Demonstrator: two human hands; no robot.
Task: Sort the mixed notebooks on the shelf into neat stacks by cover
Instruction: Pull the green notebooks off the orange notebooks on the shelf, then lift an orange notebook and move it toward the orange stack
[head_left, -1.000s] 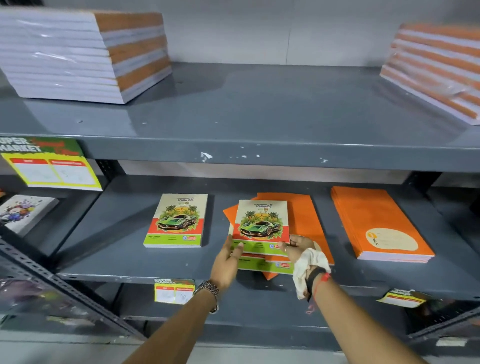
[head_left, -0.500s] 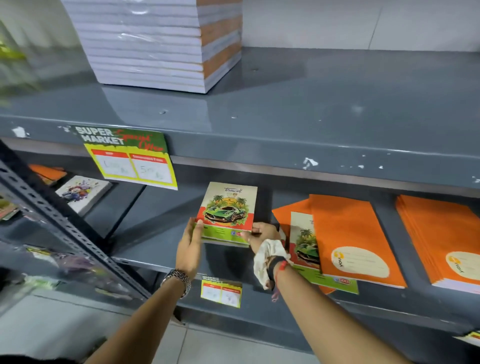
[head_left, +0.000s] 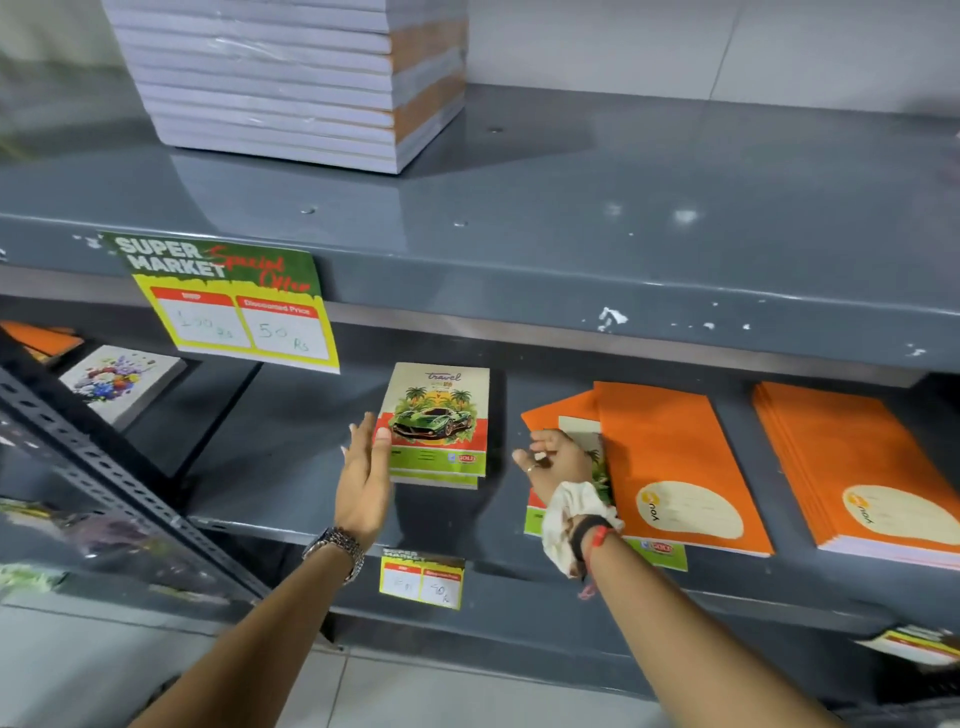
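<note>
Thin, light, flexible green car-cover notebooks (head_left: 439, 423) (glossy, likely slippery): left hand (head_left: 363, 475) fingers flat together at spine edge; right hand (head_left: 553, 462) fingers curled, pinching nothing visible.

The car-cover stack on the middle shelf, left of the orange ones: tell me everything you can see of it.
The car-cover stack is a small pile of notebooks lying flat on the grey middle shelf. The top cover shows a green sports car under palm trees, the word "travel" on cream, a red band, and a green strip below. A lower notebook's edge sticks out slightly at the front, so it is not quite squared. The left hand presses against its left edge. The right hand is apart from it, at the mixed pile.
</note>
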